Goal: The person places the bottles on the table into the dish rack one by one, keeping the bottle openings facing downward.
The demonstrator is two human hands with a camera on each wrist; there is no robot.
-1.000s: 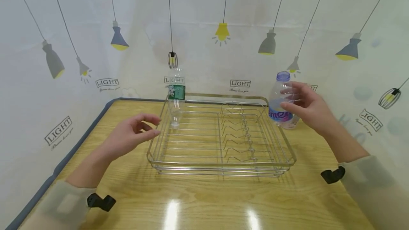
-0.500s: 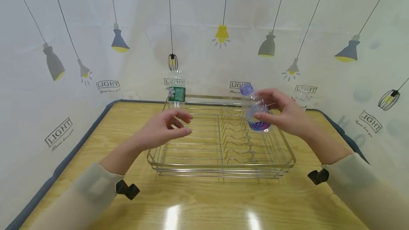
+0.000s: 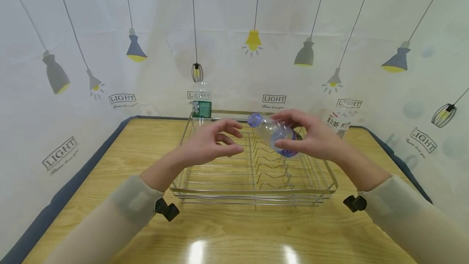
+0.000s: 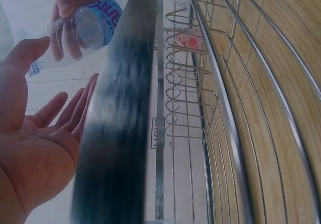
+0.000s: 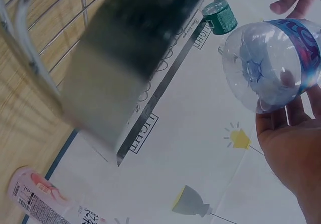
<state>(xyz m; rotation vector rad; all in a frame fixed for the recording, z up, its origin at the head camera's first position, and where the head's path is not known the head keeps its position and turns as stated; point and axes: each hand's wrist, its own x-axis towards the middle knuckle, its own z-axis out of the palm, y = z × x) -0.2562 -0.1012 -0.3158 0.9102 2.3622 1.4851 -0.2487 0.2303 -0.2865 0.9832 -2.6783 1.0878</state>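
Observation:
My right hand (image 3: pixel 311 135) grips a clear plastic bottle (image 3: pixel 269 130) with a blue-purple label, above the right half of a wire dish rack (image 3: pixel 220 176). The bottle tilts, its purple neck pointing left toward my left hand (image 3: pixel 210 141). That hand hovers over the rack's left half, fingers loosely bent, with a gap between it and the bottle neck. In the left wrist view the same bottle (image 4: pixel 95 28) lies beyond my thumb and fingers. The right wrist view shows the bottle's base (image 5: pixel 251 68) close up.
An upside-down clear bottle with a green label (image 3: pixel 201 108) stands in the rack's back left corner. Behind the right hand stands another bottle with a pale printed label (image 3: pixel 338 122). A printed cloth wall (image 3: pixel 234 60) closes off the back of the wooden table (image 3: pixel 234 235).
My right hand has carried the bottle left from beyond the rack's right side to above it, tipping it over. My left hand has moved right, toward the bottle.

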